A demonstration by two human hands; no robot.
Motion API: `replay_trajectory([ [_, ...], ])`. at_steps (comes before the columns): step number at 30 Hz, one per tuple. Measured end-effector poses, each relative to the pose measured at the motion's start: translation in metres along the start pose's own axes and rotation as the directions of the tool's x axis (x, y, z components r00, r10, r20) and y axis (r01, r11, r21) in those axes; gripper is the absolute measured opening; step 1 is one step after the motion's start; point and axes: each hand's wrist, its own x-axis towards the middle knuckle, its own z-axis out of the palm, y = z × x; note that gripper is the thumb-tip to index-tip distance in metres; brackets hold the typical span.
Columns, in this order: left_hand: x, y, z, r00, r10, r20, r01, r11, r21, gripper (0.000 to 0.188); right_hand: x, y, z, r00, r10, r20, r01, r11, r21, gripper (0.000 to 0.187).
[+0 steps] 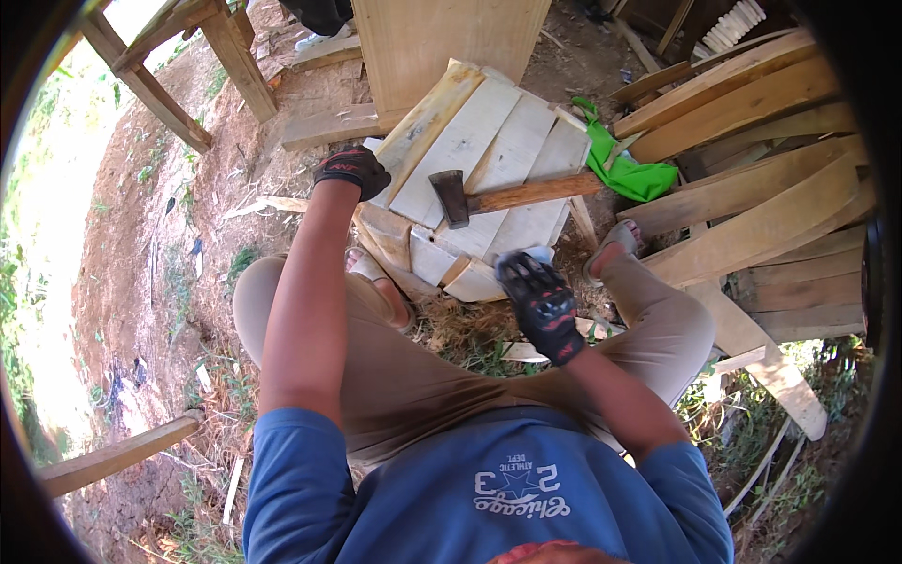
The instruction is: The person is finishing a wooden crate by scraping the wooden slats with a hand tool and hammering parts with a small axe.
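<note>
A low wooden platform of whitish planks (pixel 460 155) stands between my feet. On top lies an axe (pixel 529 195), its dark head to the left and its wooden handle reaching right. My left hand (pixel 352 172), in a black and red glove, is closed at the platform's left edge. What its fingers hold is hidden; a small pale piece shows just beyond them. My right hand (pixel 537 305), gloved alike, is at the near right edge with its fingers stretched out and apart. A pale scrap shows by its fingertips, and I cannot tell whether they touch it.
A bright green cloth or bag (pixel 634 174) lies by the axe handle's end. Long curved boards (pixel 752 188) are stacked at the right. Behind the platform stands a wooden panel (pixel 451 47). Timber legs (pixel 235 61) rise at the far left, and a loose beam (pixel 122 456) lies near left.
</note>
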Motion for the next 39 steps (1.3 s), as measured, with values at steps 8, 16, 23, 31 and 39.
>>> replay_trajectory([
  [8,0.012,-0.005,-0.006,1.000,0.009,-0.023,-0.008,1.000,0.009,0.062,0.037,-0.011,0.028,1.000,-0.017,-0.014,0.018,0.998,0.060,0.055],
  [16,0.002,0.004,-0.013,0.999,0.027,0.043,-0.028,0.999,0.032,0.062,-0.029,0.030,-0.011,0.994,-0.104,0.017,0.105,0.990,-0.098,0.051],
  [23,0.008,0.009,-0.010,0.999,0.014,0.046,-0.017,0.997,0.080,0.062,0.039,-0.011,0.025,0.998,-0.006,-0.069,0.005,1.000,-0.006,0.045],
  [31,0.015,0.001,-0.011,0.997,-0.010,0.082,-0.002,0.990,0.141,0.059,0.000,0.016,0.012,0.997,-0.067,-0.042,0.066,0.998,-0.017,0.049],
  [39,0.007,0.013,-0.012,0.999,0.004,0.054,-0.013,0.986,0.168,0.060,-0.020,0.027,0.001,1.000,0.010,-0.015,-0.010,1.000,-0.013,0.046],
])
